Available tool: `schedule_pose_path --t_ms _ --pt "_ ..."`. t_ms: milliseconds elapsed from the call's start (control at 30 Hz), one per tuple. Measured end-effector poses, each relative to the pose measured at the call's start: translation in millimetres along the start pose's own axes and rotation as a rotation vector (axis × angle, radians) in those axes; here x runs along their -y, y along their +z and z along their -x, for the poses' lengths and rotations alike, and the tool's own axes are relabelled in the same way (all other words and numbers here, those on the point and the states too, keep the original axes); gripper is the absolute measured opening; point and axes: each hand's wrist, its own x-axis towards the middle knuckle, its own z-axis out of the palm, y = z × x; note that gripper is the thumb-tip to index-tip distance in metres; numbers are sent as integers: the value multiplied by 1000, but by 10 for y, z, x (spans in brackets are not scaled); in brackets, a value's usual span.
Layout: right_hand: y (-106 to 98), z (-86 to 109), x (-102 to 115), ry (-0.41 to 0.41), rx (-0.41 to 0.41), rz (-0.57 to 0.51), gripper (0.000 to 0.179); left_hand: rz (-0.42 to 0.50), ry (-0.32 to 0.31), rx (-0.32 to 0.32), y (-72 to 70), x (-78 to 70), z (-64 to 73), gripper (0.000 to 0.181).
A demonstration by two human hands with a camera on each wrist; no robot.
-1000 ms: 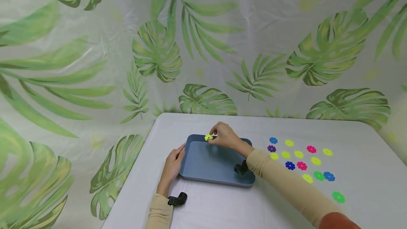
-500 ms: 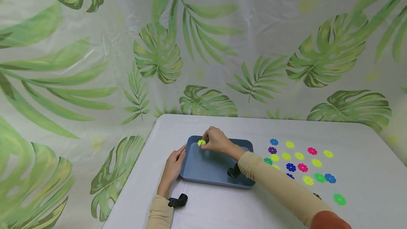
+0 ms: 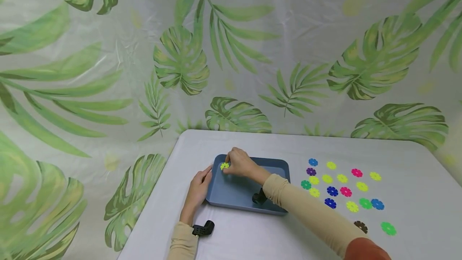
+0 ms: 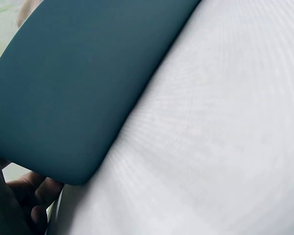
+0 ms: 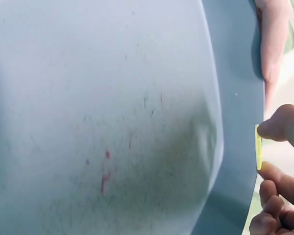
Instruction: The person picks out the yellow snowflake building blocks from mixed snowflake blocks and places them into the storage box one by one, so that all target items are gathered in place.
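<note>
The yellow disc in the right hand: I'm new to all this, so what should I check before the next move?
1. Grip: ok. The right hand pinches the yellow disc between thumb and finger.
2. Position: ok. In the head view, the disc shows within the outline of the blue tray, near its far left corner.
3. Tray steadied: ok. The left hand rests against its left side.
4. Tray floor unmarked: not ok. The right wrist view shows red marks.
5. Disc touching tray: cannot tell. No view settles it.
6. Other discs apart from the tray: ok. Those visible lie on the table, right of it.
</note>
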Motion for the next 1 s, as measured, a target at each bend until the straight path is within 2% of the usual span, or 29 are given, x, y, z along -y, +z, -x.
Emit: schedule_pose_path --t_ms 467,867,1000 --pt "150 -51 19 48 -10 8 30 -6 12 -8 -9 -20 8 39" --pt "244 -69 27 46 -27 40 21 -8 2 -8 -2 -26 11 39" --pt "261 -79 25 31 -35 39 30 -5 4 -12 -6 -21 7 39"
